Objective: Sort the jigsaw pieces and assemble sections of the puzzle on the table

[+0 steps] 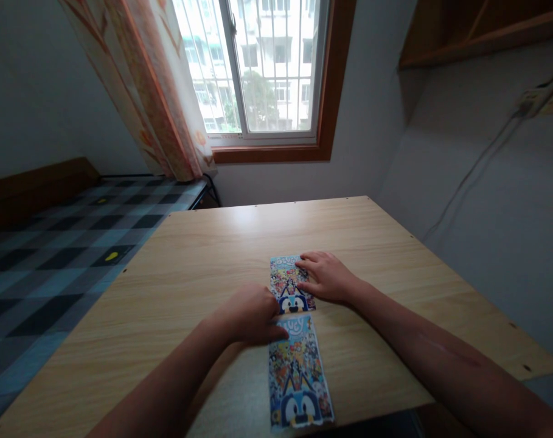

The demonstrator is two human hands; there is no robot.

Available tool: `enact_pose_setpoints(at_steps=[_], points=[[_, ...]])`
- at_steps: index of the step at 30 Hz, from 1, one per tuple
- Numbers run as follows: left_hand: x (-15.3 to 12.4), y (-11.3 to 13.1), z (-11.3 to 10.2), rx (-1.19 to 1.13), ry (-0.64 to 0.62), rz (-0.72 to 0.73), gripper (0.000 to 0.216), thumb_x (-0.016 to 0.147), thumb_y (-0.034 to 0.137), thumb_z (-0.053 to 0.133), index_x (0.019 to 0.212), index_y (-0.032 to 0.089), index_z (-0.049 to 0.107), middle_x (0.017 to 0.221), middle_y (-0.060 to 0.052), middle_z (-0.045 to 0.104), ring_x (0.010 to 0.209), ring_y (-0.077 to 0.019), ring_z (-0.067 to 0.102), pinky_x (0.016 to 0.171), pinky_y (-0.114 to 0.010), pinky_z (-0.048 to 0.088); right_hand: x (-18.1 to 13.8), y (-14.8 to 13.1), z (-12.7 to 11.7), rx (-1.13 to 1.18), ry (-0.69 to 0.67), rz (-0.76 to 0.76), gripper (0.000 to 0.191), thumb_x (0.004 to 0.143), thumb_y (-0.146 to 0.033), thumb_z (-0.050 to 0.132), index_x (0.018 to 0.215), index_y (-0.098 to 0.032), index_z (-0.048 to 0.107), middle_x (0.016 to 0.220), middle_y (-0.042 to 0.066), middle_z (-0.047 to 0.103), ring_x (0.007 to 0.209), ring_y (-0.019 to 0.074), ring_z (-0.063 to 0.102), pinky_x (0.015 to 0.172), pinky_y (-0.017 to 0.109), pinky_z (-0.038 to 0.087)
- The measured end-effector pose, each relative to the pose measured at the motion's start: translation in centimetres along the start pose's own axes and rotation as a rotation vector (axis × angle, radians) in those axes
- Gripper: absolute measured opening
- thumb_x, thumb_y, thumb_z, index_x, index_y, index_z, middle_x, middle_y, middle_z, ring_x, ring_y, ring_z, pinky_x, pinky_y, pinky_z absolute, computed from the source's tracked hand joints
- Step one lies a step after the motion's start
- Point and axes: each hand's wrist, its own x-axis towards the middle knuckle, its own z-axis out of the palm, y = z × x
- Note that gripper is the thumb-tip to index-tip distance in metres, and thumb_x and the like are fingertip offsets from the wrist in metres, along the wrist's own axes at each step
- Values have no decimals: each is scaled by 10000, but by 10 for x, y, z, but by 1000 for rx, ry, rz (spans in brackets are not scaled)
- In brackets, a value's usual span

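Note:
Two colourful flat paper packets printed "Bluey", each with a cartoon dog face at the bottom, lie in line on the wooden table. My right hand (pixel 328 277) rests on the right edge of the far packet (pixel 285 283), fingers spread, holding nothing. My left hand (pixel 253 313) is at that packet's lower left corner, its fingers bent downward and partly hidden. Its thumb stretches apart over the top edge of the near packet (pixel 297 371). The near packet reaches close to the table's front edge; its bottom edge looks ragged.
The light wood table (pixel 212 243) extends to the wall below a barred window (pixel 276 73). On the left is a bed with a checked cover (pixel 75 243), beside a patterned curtain (pixel 153 91). A cable (pixel 468 170) runs down the right wall from a socket.

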Motion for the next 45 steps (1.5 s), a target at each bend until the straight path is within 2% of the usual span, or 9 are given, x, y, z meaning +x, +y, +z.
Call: enact_pose_setpoints(at_steps=[6,14,16,20,23,31,34,39,45], points=[[0,2,-1,26,-40,7,358,771,527,663,676,184,703,643,-71,662,536,-182,559,521,-301,404,-1,-1,-1,-20,2,-8,574,880,-552,611,1351,-224,596,1395,113,534,1298,278,473,1113,457,348],[0,-6,-1,-21,23,-2,441,840,556,597,604,186,640,604,-52,622,513,-159,507,513,-296,338,-1,-4,-3,-19,4,-19,559,878,-543,618,1344,-235,599,1392,105,542,1281,283,492,1100,468,364],[2,-14,2,-61,124,-59,478,901,544,524,598,184,609,621,-44,610,537,-149,503,542,-293,344,-2,-4,-3,-8,9,-18,555,878,-543,618,1340,-236,603,1385,106,548,1278,281,496,1099,466,363],[10,-40,16,-181,475,-288,393,958,438,461,690,189,605,740,-40,626,652,-152,535,625,-284,379,-2,-3,-2,21,34,-9,585,866,-541,636,1368,-245,585,1394,107,546,1289,275,494,1102,455,359],[19,-55,27,-303,588,-415,286,937,375,476,825,189,661,825,-51,670,749,-172,588,676,-284,411,1,1,1,47,80,22,597,896,-544,597,1412,-249,543,1414,99,534,1293,253,497,1102,422,365],[50,-66,22,-229,460,-728,379,891,488,544,1159,261,685,927,-45,734,836,-223,662,677,-292,428,21,13,16,81,196,276,339,955,-401,536,1194,-228,702,1231,73,655,1170,204,562,1015,343,385],[58,-67,17,-234,389,-710,376,878,536,556,1099,276,714,916,-42,731,848,-230,665,670,-292,428,25,12,17,76,210,293,286,923,-422,589,1103,-257,738,1174,53,673,1128,198,567,990,335,376],[55,-62,20,-149,454,-583,323,844,509,611,1027,279,744,1016,-37,694,839,-202,651,670,-285,433,30,10,15,95,189,354,250,876,-427,651,1034,-270,764,1147,38,670,1107,194,557,990,325,355],[54,-57,21,-140,448,-554,287,897,450,578,992,244,754,1043,-48,671,843,-189,646,702,-285,456,38,6,15,79,195,416,231,864,-435,650,991,-268,748,1120,47,649,1118,217,513,970,348,338]])
